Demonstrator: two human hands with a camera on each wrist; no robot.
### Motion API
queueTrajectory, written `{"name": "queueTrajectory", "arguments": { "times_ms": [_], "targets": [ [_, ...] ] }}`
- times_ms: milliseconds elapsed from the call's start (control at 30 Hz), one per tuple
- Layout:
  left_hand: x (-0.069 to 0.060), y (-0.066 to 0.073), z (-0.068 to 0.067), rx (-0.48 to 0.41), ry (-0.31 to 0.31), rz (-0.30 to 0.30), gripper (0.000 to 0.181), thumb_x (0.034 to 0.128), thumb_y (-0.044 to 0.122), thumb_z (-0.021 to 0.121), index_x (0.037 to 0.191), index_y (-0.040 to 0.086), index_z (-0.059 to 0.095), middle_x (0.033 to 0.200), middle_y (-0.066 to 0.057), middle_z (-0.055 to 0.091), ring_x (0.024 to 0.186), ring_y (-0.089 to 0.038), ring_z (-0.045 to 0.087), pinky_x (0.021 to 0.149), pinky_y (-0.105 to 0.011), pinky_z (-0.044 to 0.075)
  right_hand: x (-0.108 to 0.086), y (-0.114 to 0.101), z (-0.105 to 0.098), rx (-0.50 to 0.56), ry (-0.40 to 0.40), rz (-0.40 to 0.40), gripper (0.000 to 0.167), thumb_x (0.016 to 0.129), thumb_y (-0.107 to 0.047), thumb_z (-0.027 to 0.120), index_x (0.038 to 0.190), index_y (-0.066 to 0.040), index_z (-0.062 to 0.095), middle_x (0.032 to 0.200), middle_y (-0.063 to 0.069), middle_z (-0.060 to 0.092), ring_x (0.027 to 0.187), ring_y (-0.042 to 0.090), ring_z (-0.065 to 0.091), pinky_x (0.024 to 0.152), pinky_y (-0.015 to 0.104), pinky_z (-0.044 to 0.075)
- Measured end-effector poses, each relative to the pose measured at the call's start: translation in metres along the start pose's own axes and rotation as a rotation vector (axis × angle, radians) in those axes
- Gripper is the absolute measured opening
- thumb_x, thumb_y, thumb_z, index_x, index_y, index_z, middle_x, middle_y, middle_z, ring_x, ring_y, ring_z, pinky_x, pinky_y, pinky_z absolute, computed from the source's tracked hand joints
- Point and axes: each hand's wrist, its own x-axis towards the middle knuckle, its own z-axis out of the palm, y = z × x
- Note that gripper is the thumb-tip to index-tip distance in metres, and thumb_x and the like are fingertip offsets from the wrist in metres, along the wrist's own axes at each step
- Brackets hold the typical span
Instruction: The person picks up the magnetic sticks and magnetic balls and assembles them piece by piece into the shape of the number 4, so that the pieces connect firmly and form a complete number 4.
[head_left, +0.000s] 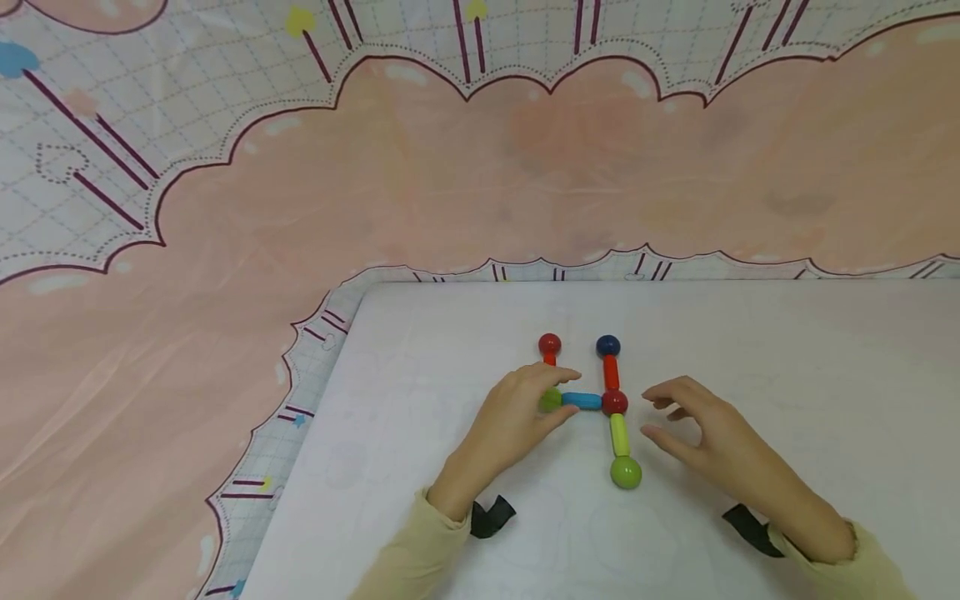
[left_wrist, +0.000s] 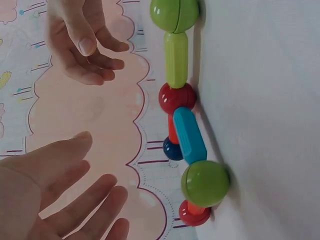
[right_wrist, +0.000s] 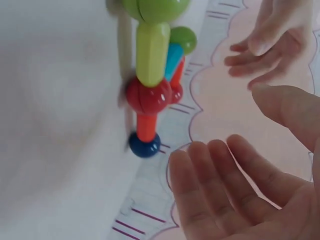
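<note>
On the white board lies a joined figure of coloured balls and rods, like a magnetic stick-and-ball toy. A red ball (head_left: 615, 403) joins a red rod (head_left: 611, 372) with a dark blue ball (head_left: 608, 346), a yellow-green rod (head_left: 619, 435) with a green ball (head_left: 626, 472), and a blue rod (head_left: 581, 402). That blue rod runs left to another green ball (left_wrist: 205, 183), partly covered by my left hand (head_left: 513, 410) in the head view. Beyond it sits a second red ball (head_left: 550, 344). My right hand (head_left: 705, 425), fingers relaxed, hovers right of the figure. Neither hand holds anything.
The white board (head_left: 375, 467) rests on a peach and white patterned cloth (head_left: 525, 175). Its back and left edges show. A black strap (head_left: 492, 517) hangs at the left wrist and another black strap (head_left: 752, 530) at the right.
</note>
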Motion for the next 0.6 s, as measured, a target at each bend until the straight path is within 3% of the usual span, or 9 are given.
{"name": "queueTrajectory", "arguments": {
  "times_ms": [167, 300, 433, 500, 600],
  "targets": [
    [-0.009, -0.001, -0.013, 0.0, 0.082, -0.007, 0.049, 0.0875, 0.028, 0.078, 0.133, 0.018, 0.062, 0.127, 0.003, 0.065, 0.118, -0.015, 0.059, 0.099, -0.033, 0.051, -0.002, -0.006, -0.008, -0.131, 0.097, -0.078, 0.045, 0.081, -0.017, 0.082, 0.121, -0.012, 0.062, 0.117, 0.002, 0.062, 0.098, 0.021, 0.062, 0.078, 0.044, 0.059],
    [-0.015, -0.004, -0.018, 0.007, 0.175, 0.024, 0.051, 0.0881, 0.025, 0.077, 0.136, 0.02, 0.06, 0.136, 0.001, 0.06, 0.126, -0.018, 0.054, 0.105, -0.04, 0.044, -0.002, -0.01, -0.014, -0.197, 0.198, -0.159, 0.056, 0.076, -0.016, 0.086, 0.126, -0.01, 0.06, 0.122, 0.001, 0.06, 0.109, 0.019, 0.058, 0.088, 0.039, 0.053],
    [-0.018, -0.007, -0.02, 0.041, 0.254, 0.04, 0.055, 0.0885, 0.029, 0.076, 0.14, 0.021, 0.057, 0.147, -0.001, 0.051, 0.135, -0.021, 0.046, 0.111, -0.048, 0.037, -0.004, -0.011, -0.017, -0.228, 0.232, -0.161, 0.067, 0.077, -0.02, 0.085, 0.135, -0.006, 0.053, 0.131, 0.007, 0.055, 0.121, 0.024, 0.052, 0.095, 0.041, 0.047],
    [-0.019, -0.01, -0.02, 0.06, 0.276, 0.032, 0.06, 0.0873, 0.033, 0.077, 0.142, 0.022, 0.055, 0.15, -0.002, 0.047, 0.138, -0.021, 0.042, 0.113, -0.05, 0.034, -0.005, -0.008, -0.016, -0.255, 0.235, -0.162, 0.07, 0.082, -0.03, 0.082, 0.139, -0.004, 0.049, 0.136, 0.011, 0.051, 0.125, 0.027, 0.049, 0.093, 0.046, 0.048],
    [-0.023, -0.015, -0.02, 0.088, 0.29, 0.016, 0.067, 0.0861, 0.039, 0.077, 0.145, 0.021, 0.051, 0.156, -0.004, 0.04, 0.143, -0.023, 0.035, 0.116, -0.054, 0.028, -0.006, -0.003, -0.012, -0.3, 0.25, -0.175, 0.078, 0.092, -0.057, 0.062, 0.144, -0.002, 0.043, 0.141, 0.015, 0.046, 0.129, 0.03, 0.044, 0.101, 0.044, 0.046]
  ]
}}
